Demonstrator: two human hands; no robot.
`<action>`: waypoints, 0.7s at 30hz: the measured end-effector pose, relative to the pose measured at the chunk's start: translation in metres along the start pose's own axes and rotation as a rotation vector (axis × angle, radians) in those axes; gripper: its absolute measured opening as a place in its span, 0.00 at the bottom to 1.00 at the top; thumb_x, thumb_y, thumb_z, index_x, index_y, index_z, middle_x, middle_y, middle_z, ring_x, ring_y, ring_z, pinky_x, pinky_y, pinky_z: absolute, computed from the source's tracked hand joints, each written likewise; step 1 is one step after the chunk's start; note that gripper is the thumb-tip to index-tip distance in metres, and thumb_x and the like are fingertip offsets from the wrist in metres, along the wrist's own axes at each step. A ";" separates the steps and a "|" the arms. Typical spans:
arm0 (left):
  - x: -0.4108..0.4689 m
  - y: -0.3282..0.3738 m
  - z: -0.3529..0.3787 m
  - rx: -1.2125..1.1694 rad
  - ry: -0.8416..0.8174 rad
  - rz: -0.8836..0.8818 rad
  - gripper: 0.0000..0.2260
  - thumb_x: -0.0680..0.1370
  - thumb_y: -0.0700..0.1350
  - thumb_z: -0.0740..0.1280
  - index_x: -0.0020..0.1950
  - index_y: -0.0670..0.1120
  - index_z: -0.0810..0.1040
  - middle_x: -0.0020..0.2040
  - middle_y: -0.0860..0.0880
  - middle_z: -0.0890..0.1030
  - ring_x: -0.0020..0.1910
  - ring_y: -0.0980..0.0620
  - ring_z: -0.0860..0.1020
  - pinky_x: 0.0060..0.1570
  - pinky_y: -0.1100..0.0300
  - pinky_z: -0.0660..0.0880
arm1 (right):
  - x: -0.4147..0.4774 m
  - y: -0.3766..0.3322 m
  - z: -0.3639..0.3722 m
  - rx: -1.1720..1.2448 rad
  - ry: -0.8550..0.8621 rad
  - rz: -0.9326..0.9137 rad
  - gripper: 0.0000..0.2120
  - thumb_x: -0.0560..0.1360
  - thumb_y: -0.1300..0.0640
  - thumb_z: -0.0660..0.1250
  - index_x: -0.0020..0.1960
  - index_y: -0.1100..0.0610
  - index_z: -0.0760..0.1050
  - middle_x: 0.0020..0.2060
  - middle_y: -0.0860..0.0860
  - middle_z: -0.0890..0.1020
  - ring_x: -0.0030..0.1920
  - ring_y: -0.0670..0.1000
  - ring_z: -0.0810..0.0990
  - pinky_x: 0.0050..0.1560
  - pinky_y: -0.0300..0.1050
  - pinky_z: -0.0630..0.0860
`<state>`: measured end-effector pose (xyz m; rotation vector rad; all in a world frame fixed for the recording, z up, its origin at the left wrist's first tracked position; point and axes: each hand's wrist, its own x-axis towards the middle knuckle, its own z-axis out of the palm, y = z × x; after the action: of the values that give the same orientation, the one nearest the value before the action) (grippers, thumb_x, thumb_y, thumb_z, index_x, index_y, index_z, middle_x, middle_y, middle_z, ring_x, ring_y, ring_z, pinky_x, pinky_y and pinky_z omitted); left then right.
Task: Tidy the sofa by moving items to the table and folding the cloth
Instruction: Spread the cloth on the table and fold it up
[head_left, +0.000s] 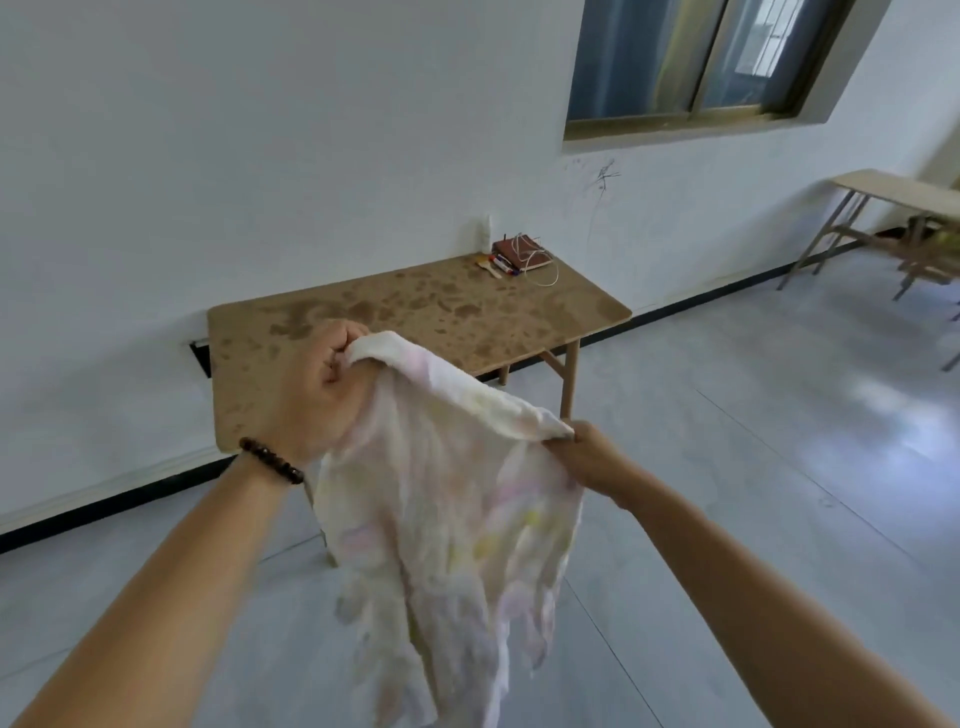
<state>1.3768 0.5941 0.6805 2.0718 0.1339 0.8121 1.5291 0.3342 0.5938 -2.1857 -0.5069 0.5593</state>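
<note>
A thin white cloth (447, 525) with faint pink and yellow marks hangs in the air in front of me. My left hand (317, 387) grips its upper left edge in a fist. My right hand (587, 457) pinches the upper right corner. The cloth's top edge stretches between both hands and the rest drapes down toward the floor. Behind it stands a stained wooden table (415, 317) against the wall. At its far right corner lie a red notebook (522, 251), pens (501, 266), a white cord (543, 270) and a white bottle (484, 234). No sofa is in view.
A beaded bracelet (270, 460) circles my left wrist. A second wooden table (893, 189) with stacked furniture stands at the far right under a window (696, 62). Pale grey floor (753, 467) spreads to the right of the near table.
</note>
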 end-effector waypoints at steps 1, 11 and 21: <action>0.012 -0.006 0.001 -0.044 -0.053 -0.021 0.17 0.75 0.54 0.62 0.44 0.40 0.76 0.40 0.44 0.78 0.37 0.54 0.74 0.36 0.66 0.71 | 0.012 -0.010 -0.010 0.027 0.059 -0.029 0.12 0.80 0.57 0.61 0.46 0.49 0.83 0.44 0.49 0.85 0.48 0.51 0.83 0.50 0.50 0.80; 0.092 -0.064 0.073 0.092 -0.574 -0.292 0.24 0.66 0.62 0.76 0.58 0.60 0.75 0.52 0.62 0.81 0.49 0.60 0.80 0.48 0.61 0.78 | 0.123 -0.106 -0.070 0.192 0.252 -0.514 0.12 0.69 0.52 0.62 0.33 0.60 0.75 0.27 0.50 0.76 0.30 0.44 0.71 0.30 0.40 0.68; 0.258 -0.070 0.030 -0.071 0.191 -0.218 0.11 0.82 0.49 0.63 0.45 0.46 0.82 0.43 0.47 0.81 0.44 0.50 0.79 0.46 0.55 0.75 | 0.307 -0.153 -0.118 -0.095 0.146 -0.703 0.06 0.70 0.49 0.76 0.46 0.43 0.82 0.35 0.43 0.83 0.37 0.42 0.79 0.39 0.40 0.76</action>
<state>1.6096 0.7133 0.7438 1.8721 0.4222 0.8651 1.8203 0.5146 0.7139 -1.9352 -1.1666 -0.0068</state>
